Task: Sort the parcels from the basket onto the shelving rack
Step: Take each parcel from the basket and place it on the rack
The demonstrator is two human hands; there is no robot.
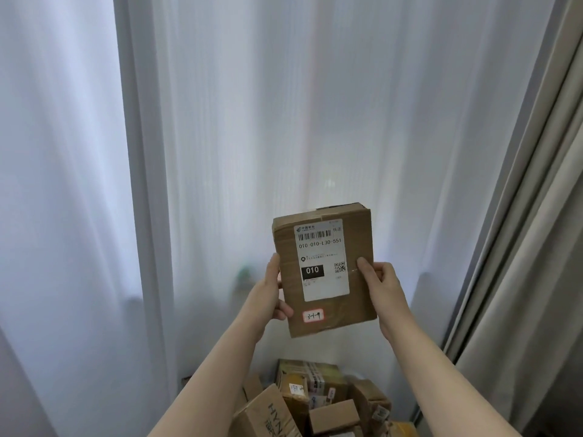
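Observation:
A brown cardboard parcel (pixel 359 247) is held up in front of me, its face toward the camera. It carries a white shipping label reading 010 and a small red-edged sticker with handwriting. My left hand (pixel 271 291) grips its left edge, thumb on the front. My right hand (pixel 383 288) grips its right edge, thumb on the front too. Below, at the bottom of the view, lies a pile of several cardboard parcels (pixel 318 402). The basket under them and the shelving rack are not visible.
White sheer curtains (pixel 220 121) fill the view behind the parcel. A heavier beige curtain (pixel 530 247) hangs at the right edge.

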